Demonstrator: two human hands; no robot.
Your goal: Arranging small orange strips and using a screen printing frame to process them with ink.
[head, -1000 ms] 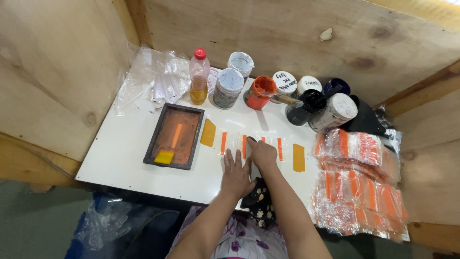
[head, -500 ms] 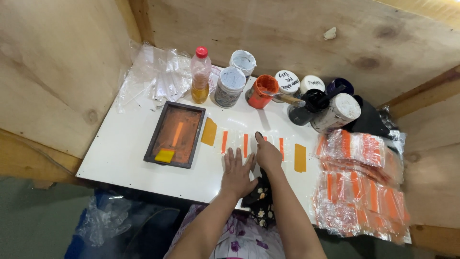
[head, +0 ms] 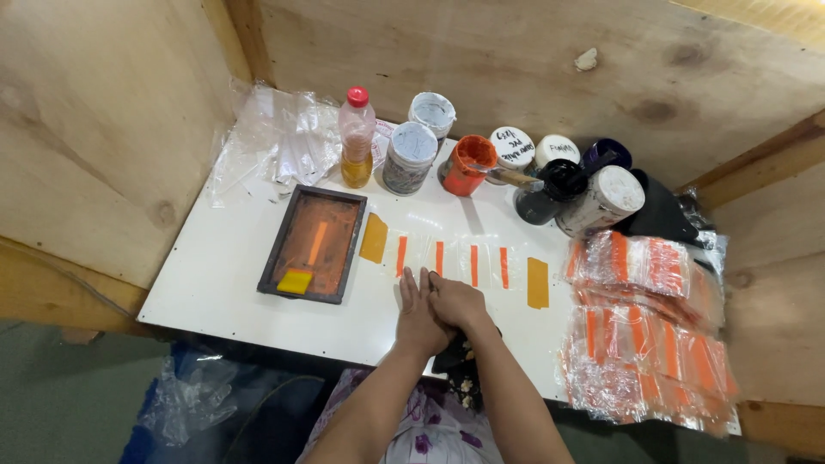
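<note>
The clear strip (head: 454,262) is lying flat on the white surface (head: 215,266), just right of the screen frame (head: 314,245), taped at both ends and already carrying four orange bars. The left hand (head: 414,308) and right hand (head: 455,301) are resting together at its near edge, fingers flat and pressed together, pinching nothing. Printed bags (head: 644,326) are piling up further right of the frame; paint jars (head: 468,163) are standing behind the strip.
</note>
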